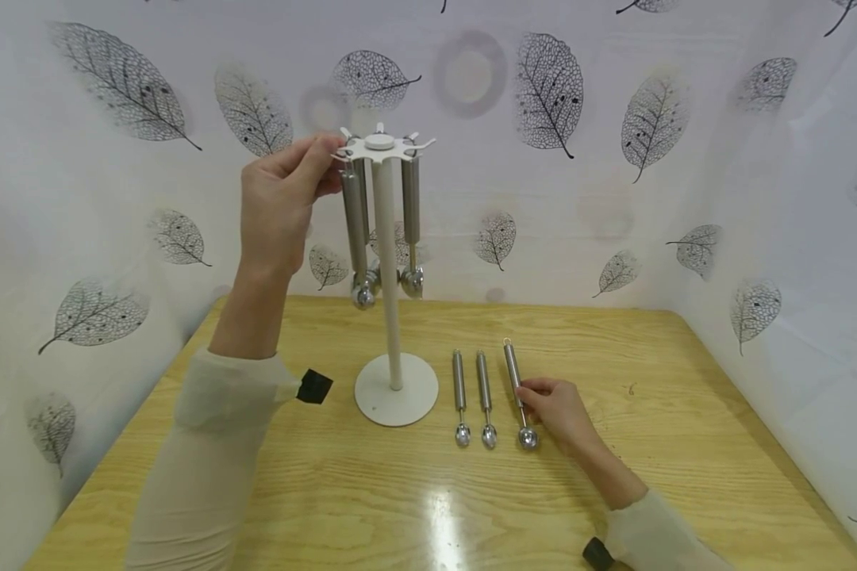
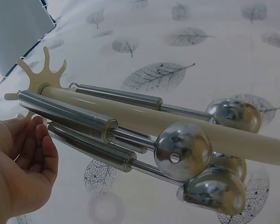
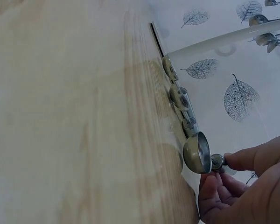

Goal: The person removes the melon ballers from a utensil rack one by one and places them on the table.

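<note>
A white stand (image 1: 387, 262) with a ring of hooks at its top holds several steel melon ballers (image 1: 410, 198), which hang bowl down. One hanging bowl shows a small hole (image 2: 175, 157). My left hand (image 1: 286, 194) is up at the stand's top left, thumb and fingers pinching one hook; the fingertips are partly hidden. On the table, right of the stand's round base, my right hand (image 1: 557, 408) pinches the lower handle of a melon baller (image 1: 512, 369). Its round bowl (image 3: 197, 153) faces the right wrist camera.
Two smaller-bowled steel scoops (image 1: 459, 381) lie side by side between the stand's base (image 1: 371, 396) and the right hand. The wooden table (image 1: 328, 492) meets a leaf-printed cloth (image 1: 543, 262) behind and at both sides.
</note>
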`<state>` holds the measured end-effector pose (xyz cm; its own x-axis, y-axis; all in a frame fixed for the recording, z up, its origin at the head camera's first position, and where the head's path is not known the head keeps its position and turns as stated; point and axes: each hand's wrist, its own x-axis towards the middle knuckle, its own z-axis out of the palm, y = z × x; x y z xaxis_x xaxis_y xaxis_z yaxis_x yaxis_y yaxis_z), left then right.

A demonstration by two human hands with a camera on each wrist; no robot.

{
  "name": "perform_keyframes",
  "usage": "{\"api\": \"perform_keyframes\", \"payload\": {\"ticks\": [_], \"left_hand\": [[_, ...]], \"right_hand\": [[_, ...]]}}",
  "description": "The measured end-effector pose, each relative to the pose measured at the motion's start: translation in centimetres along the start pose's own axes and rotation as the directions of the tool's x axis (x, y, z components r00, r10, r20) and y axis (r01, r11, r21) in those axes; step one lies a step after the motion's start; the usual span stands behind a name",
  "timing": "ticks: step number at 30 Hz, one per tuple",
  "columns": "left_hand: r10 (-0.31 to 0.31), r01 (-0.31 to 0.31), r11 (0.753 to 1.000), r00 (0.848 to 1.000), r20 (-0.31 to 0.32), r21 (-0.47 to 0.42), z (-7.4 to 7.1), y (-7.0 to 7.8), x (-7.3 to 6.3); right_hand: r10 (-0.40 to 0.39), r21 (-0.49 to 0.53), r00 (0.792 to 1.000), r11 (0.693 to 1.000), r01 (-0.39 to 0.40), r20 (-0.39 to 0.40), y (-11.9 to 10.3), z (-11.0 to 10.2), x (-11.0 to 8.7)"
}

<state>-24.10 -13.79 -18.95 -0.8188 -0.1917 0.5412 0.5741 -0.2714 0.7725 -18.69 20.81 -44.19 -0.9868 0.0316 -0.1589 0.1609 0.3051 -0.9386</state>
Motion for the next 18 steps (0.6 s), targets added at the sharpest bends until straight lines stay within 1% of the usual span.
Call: {"api": "perform_keyframes", "payload": {"ticks": [5, 9, 11, 15, 18], "left_hand": [[-0.006, 0.006, 1.000, 1.000, -0.002, 0.005, 0.0, 0.1, -0.1], [-0.011, 0.011, 1.000, 1.000, -0.004, 0.003, 0.0, 0.1, -0.1], [-0.011, 0.011, 1.000, 1.000, -0.006, 0.006, 0.0, 0.1, -0.1], [-0.013, 0.013, 1.000, 1.000, -0.010, 0.009, 0.0, 0.1, -0.1], [-0.016, 0.016, 1.000, 1.000, -0.013, 0.009, 0.1, 0.1, -0.1]], "right_hand": [[-0.015, -0.035, 1.000, 0.999, 0.015, -0.011, 0.1, 0.3, 0.2], [-0.032, -0.109, 0.999, 0.994, 0.029, -0.029, 0.0, 0.5, 0.2], [-0.041, -0.147, 0.998, 0.988, 0.035, -0.040, -0.1, 0.7, 0.3], [-0.082, -0.245, 0.995, 0.967, 0.068, -0.048, -0.1, 1.0, 0.5], [-0.090, -0.264, 0.995, 0.962, 0.074, -0.049, -0.1, 1.1, 0.5]]}}
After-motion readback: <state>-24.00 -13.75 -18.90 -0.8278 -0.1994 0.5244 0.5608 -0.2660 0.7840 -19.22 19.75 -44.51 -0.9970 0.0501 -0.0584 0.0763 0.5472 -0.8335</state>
